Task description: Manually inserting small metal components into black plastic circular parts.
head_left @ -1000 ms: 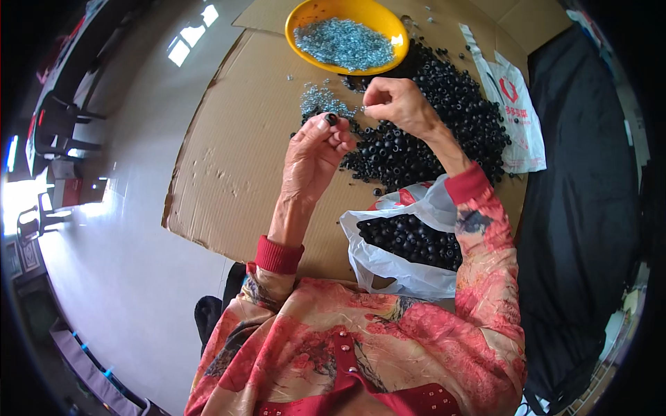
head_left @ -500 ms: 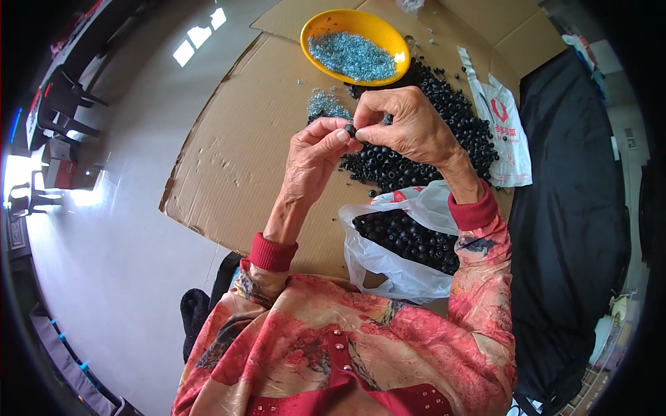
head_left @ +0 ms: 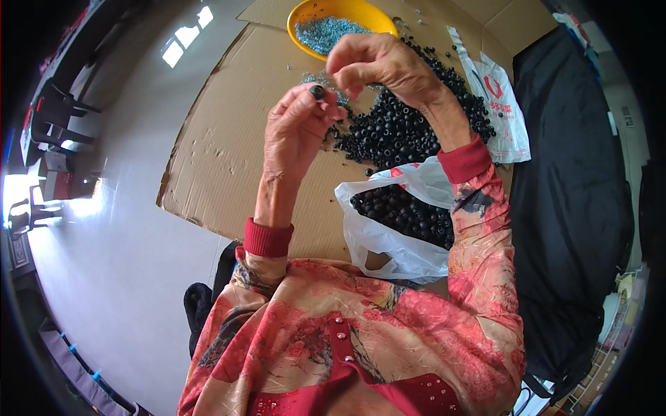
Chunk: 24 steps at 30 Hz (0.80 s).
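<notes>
Between the thumb and fingers of my left hand (head_left: 295,128) a small round black bead (head_left: 317,91) is pinched, its hole facing up. My right hand (head_left: 388,66) hovers to its right with curled fingers, over the small pile of clear bluish pieces (head_left: 310,78). Its fingertips are smeared, so I cannot make out whether they hold anything. Beneath and beside that hand spreads a large heap of black beads (head_left: 395,132). Just beyond stands a yellow oval bowl (head_left: 388,24) with many more bluish pieces (head_left: 326,33) in it, partly covered by the right hand.
Flattened cardboard (head_left: 222,139) lies under everything. A white plastic bag (head_left: 361,243) full of black beads (head_left: 402,215) sits gaping near my body. Another white bag (head_left: 510,121) lies flat at the right, by a large black cloth-like surface (head_left: 569,208). Grey floor (head_left: 132,208) stretches left.
My right hand has come away from the bead and risen toward the bowl. My left hand, still pinching the bead, has shifted left and tilted it upward. The whole view has moved slightly.
</notes>
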{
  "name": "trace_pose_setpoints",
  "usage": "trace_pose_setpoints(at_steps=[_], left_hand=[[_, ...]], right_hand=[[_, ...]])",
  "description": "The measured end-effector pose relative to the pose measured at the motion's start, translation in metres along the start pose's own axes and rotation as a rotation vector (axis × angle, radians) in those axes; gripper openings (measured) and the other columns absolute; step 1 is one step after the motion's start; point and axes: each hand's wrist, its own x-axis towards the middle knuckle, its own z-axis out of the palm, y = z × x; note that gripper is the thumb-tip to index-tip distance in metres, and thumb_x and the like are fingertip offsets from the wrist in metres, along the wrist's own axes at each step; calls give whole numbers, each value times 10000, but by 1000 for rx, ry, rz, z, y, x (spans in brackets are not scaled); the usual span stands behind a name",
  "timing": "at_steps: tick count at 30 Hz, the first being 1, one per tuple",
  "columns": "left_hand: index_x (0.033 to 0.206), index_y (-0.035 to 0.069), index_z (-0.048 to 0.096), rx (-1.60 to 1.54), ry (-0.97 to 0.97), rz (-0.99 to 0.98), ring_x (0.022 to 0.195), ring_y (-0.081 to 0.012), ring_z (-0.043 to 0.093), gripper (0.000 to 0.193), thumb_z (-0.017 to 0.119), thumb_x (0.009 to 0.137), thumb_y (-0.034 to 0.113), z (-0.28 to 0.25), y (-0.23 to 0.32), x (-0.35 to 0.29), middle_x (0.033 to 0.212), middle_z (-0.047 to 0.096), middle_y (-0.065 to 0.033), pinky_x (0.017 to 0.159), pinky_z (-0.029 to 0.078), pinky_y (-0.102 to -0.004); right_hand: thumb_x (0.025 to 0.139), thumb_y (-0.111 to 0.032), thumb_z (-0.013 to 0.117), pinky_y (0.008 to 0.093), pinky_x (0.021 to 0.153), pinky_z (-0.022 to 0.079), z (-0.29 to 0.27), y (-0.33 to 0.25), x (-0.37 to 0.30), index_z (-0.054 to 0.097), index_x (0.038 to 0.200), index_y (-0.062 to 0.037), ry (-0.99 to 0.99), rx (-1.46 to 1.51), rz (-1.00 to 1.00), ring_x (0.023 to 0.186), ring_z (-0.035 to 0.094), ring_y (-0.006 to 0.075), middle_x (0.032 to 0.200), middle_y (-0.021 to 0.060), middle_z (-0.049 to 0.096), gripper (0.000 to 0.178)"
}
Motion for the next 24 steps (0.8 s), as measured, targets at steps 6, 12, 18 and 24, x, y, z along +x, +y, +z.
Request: trace_pose_setpoints(at_steps=[6,12,18,24], left_hand=[[924,12,581,-54,82,-1,764,-159,583,146,535,856,133,-6,0,4,888,618,-103,764,491,-373],[917,60,613,-114,68,-44,858,-180,584,166,501,871,174,-24,2,4,924,621,-72,848,443,-407],[914,66,618,-123,97,-43,859,-179,579,172,503,867,184,-31,3,7,922,620,-65,848,435,-408],[913,64,612,-93,115,-50,854,-180,568,175,503,866,193,-37,1,9,926,612,-68,844,435,-403]], right_hand=[[741,-84,612,226,618,458,-33,69,-23,640,802,-14,203,-532,64,652,570,82,723,10,630,97],[677,-82,533,343,617,487,-14,118,-25,618,717,-7,146,-733,-16,640,612,273,688,145,621,120],[700,-54,549,371,665,466,-9,146,-17,591,719,14,172,-899,-81,701,577,302,727,144,612,83],[693,-59,559,363,657,466,-8,138,-13,590,730,19,170,-745,-108,693,579,281,702,140,602,92]])
